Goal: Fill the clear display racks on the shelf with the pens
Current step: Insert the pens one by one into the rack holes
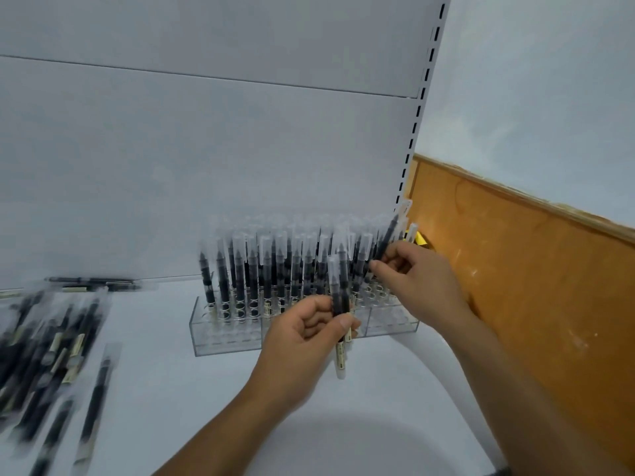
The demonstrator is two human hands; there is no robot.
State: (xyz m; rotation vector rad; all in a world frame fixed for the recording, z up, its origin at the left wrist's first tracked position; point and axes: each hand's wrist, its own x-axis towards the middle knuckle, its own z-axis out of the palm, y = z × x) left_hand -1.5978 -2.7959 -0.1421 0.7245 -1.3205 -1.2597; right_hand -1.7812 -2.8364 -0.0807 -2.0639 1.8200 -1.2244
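Right hand (422, 280) fingers (380, 266) pinch a tilted pen (387, 239) above empty holes (379, 291) at the rack's (223, 338) right end; left hand (302, 338) grips spare pens (338, 280) upright.

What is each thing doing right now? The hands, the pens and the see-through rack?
left hand: grips a bunch of pens, upright in front of the rack.
right hand: pinches a single pen, tilted over the rack's right end.
clear display rack: stands on the shelf, mostly full; some holes at its right end are empty.
loose pens: lying in a blurred heap on the left.
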